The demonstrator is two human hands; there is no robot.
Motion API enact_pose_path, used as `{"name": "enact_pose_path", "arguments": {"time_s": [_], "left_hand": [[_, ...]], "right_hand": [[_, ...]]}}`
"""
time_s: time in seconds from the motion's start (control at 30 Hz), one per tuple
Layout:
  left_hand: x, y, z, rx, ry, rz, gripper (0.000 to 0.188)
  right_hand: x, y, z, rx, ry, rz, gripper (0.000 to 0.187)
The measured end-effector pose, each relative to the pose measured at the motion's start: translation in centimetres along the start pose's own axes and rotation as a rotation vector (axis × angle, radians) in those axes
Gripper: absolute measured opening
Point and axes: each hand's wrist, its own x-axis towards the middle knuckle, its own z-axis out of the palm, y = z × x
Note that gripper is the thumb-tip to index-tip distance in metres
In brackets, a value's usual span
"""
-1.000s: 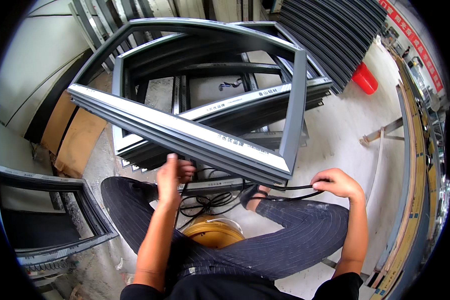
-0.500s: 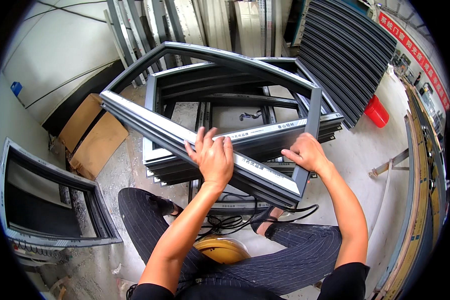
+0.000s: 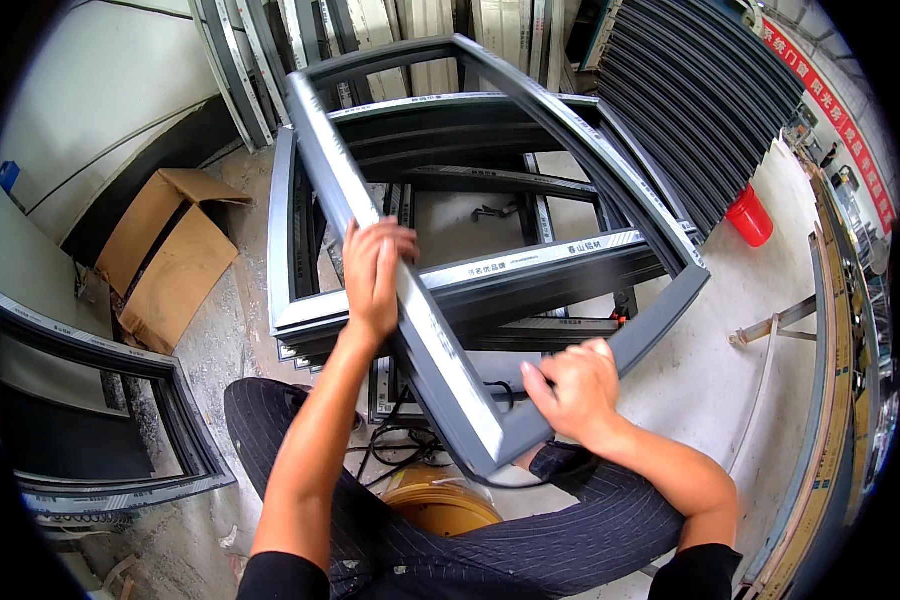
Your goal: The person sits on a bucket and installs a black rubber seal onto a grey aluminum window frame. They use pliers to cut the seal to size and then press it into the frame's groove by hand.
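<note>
A dark grey rectangular window frame, its long side faced with silvery film, is held tilted over a pile of similar frames. Fingers of my left hand wrap over the long left bar. On the near short bar, close to the bottom corner, my right hand is closed round the edge, thumb on top. The lower corner points toward my lap, and the far end rises above the back of the pile. Underneath, black cables lie in a tangle by my feet.
Another frame stands at the left, near an opened cardboard box. A yellow bucket sits between my legs. Long dark profiles and a red bucket are at the back right. A bench edge runs along the right.
The held frame has turned clockwise, its far left end swinging up and right, its near corner coming toward me. Both hands moved with it, the right one down and left.
</note>
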Motion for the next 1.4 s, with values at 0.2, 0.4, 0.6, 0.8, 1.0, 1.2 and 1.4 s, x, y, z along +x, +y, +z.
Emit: {"name": "enact_pose_path", "arguments": {"time_s": [0.2,0.4,0.6,0.8,1.0,1.2,1.4], "left_hand": [[2.1,-2.4,-0.2,0.195,0.018,-0.046,0.033],[-12.2,5.4,-3.1,0.003,0.218,-0.454,0.03],[-19.8,11.3,-5.6,-0.827,0.291,-1.102,0.051],[-21.5,13.8,-6.1,-0.932,0.065,-1.264,0.05],[-20.5,13.6,-7.3,-0.724,0.043,-1.308,0.035],[-20.4,13.9,-8.1,-0.584,0.064,-1.192,0.013],[-20.1,15.1,-8.6,-0.519,0.064,-1.227,0.015]], "right_hand": [[4.7,-2.5,2.4,0.083,0.041,0.083,0.04],[4.1,-4.1,2.5,0.107,0.022,0.049,0.037],[1.3,-6.7,3.5,0.291,0.249,-0.38,0.023],[-10.1,0.2,8.0,0.506,-0.225,-1.194,0.009],[-12.5,19.6,18.1,-0.228,-0.293,-0.193,0.018],[-11.6,32.2,19.1,0.198,-0.223,0.287,0.052],[-6.6,35.2,20.9,-0.014,-0.04,0.996,0.053]]}}
